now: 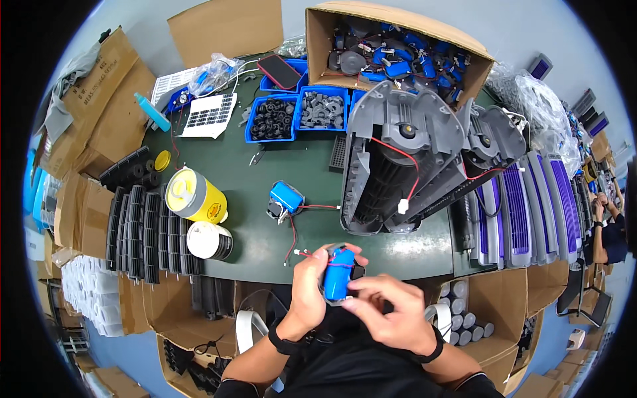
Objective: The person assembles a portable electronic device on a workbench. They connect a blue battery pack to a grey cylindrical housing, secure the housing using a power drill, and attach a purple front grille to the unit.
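Note:
My left hand (310, 284) is wrapped round a blue motor (339, 273), holding it upright above the near edge of the bench. A reddish wire crosses the motor near its top, and a white plug pokes out to its left. From the other side, my right hand (393, 306) pinches the motor's lower right with thumb and forefinger; its other fingers are curled. Just beyond lies a second blue motor (286, 197) with a grey base and red wires. Large grey fan housings (405, 152) with dark rollers stand at the right, a red wire and white plug hanging down.
Behind stands a cardboard box (458, 43) full of blue motors. Blue bins (271, 119) hold small black and grey parts. A yellow jug (196, 197) and white tub (210, 240) stand left, beside black rollers (136, 232). Purple-grey panels (517, 212) line the right side.

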`<action>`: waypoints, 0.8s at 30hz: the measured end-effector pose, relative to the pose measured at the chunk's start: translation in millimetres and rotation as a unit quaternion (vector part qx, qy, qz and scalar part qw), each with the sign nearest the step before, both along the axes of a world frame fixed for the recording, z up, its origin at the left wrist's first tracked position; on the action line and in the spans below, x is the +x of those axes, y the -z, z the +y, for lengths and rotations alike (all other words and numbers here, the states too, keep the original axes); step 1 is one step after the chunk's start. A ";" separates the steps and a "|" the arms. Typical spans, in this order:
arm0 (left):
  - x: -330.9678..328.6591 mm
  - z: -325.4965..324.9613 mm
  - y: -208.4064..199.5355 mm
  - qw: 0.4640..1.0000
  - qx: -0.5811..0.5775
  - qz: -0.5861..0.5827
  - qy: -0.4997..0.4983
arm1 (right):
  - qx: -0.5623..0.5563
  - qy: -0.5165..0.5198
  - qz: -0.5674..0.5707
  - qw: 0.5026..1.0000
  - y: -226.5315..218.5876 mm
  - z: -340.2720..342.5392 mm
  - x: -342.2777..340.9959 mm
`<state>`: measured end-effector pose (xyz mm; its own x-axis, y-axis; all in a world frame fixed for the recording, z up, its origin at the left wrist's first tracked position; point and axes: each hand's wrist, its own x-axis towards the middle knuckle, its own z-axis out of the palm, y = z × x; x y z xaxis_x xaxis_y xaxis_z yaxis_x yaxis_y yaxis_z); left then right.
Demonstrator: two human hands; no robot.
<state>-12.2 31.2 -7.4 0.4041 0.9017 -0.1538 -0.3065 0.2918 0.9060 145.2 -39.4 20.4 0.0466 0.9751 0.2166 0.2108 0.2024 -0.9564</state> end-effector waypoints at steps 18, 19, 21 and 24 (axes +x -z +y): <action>3.3 3.9 -10.1 0.998 -0.047 -0.037 0.014 | -0.165 -0.059 0.288 0.941 24.1 -15.8 1.8; 1.8 5.1 -9.8 0.998 -0.040 -0.035 0.027 | -0.168 -0.059 0.277 0.944 19.2 -13.7 7.7; -2.2 7.7 -7.7 0.998 0.002 -0.031 0.061 | -0.205 -0.053 0.217 0.953 5.5 -7.5 17.2; -4.0 7.9 -3.2 0.995 0.037 -0.023 0.091 | -0.219 -0.026 0.160 0.962 0.0 -1.0 23.8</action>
<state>-16.2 39.2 -4.2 0.5669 0.8211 -0.0668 -0.2971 0.2794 0.9131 169.0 -40.5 20.4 -0.0085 0.9726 -0.2324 -0.1087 -0.2319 -0.9666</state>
